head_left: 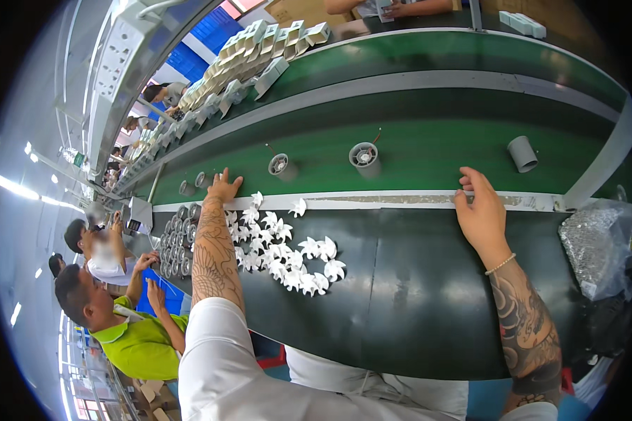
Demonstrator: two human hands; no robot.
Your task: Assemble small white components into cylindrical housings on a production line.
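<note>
Grey and short, the rightmost cup (522, 154) is set on the green belt (442, 158), beyond and to the right of the right hand (483, 214), which is much nearer than the left hand (223, 188). Its long axis is slanted in view; whether it stands or lies cannot be told. The right fingers are loosely bent, thumb apart, with nothing seen held; nothing is seen blocking the cup. The left fingers are spread and bare, small cups (187, 187) just beyond their left. Between the hands, fan-fitted cups (365, 158) and white impellers (277, 270) are seen.
</note>
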